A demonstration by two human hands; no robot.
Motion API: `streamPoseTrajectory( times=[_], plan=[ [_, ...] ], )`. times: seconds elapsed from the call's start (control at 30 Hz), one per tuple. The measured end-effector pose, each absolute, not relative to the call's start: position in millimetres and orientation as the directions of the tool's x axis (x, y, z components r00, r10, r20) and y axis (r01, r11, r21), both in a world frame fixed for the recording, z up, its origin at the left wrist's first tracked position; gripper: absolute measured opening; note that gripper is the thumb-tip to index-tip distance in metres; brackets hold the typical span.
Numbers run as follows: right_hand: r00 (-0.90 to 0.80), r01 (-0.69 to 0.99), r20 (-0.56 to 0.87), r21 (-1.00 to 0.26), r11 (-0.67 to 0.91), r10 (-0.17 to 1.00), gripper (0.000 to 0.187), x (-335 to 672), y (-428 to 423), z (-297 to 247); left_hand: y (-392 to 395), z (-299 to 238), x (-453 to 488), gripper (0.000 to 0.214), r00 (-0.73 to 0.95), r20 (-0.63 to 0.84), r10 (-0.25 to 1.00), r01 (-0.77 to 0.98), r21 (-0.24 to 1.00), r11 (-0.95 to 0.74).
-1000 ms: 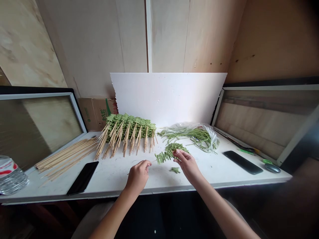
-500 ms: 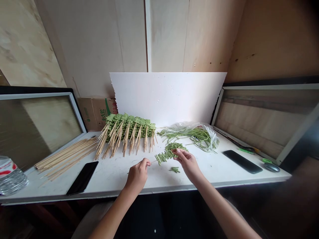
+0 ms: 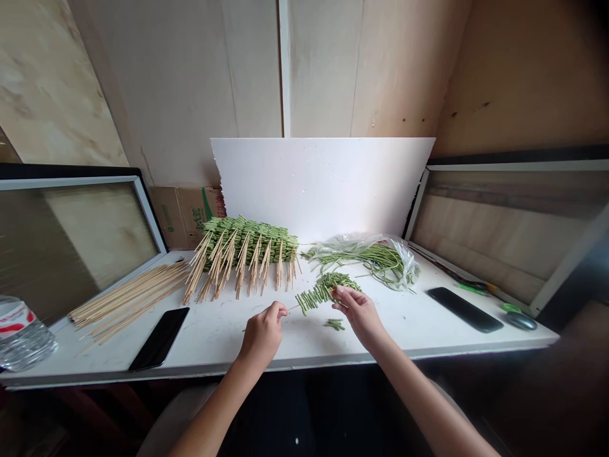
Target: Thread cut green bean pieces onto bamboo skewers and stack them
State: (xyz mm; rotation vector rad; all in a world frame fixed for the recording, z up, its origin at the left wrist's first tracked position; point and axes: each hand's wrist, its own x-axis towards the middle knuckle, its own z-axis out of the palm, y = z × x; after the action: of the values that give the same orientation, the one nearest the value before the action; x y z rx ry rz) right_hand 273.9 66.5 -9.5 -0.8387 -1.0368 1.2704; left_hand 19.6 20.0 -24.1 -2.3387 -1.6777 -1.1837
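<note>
My left hand (image 3: 263, 333) pinches the near end of a thin bamboo skewer (image 3: 291, 308) low over the white table (image 3: 219, 339). Short green bean pieces (image 3: 310, 298) are threaded in a row on the skewer's far part. My right hand (image 3: 358, 309) has its fingertips closed on a bean piece at the row's right end, beside a small heap of cut bean pieces (image 3: 337, 280). A few loose pieces (image 3: 334, 325) lie just below the hands.
A stack of finished bean skewers (image 3: 242, 251) lies behind, bare skewers (image 3: 128, 297) to the left. Long beans sit in a plastic bag (image 3: 375, 257) at the right. Two black phones (image 3: 159, 338) (image 3: 464, 309), a water bottle (image 3: 21, 333), and a white board (image 3: 318, 184) surround the spot.
My left hand has lifted slightly and shifted a little right along the skewer. My right hand stays at the bean row's end, barely moved.
</note>
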Motion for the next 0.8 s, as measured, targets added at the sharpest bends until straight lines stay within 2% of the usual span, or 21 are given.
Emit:
streamPoseTrajectory(
  times=[0.63,0.8],
  plan=[
    [0.047,-0.196,0.230,-0.952,0.235,0.972,0.031,273.5,63.2,-11.4,17.2,-27.3,22.2,0.027,0.153,0.663,0.733,0.808,0.343,-0.479],
    [0.078,-0.213,0.233,-0.946,0.244,0.969,0.030,268.7,59.8,-13.4,17.7,-30.0,22.7,0.027,0.161,0.697,0.699,0.814,0.307,-0.493]
  ],
)
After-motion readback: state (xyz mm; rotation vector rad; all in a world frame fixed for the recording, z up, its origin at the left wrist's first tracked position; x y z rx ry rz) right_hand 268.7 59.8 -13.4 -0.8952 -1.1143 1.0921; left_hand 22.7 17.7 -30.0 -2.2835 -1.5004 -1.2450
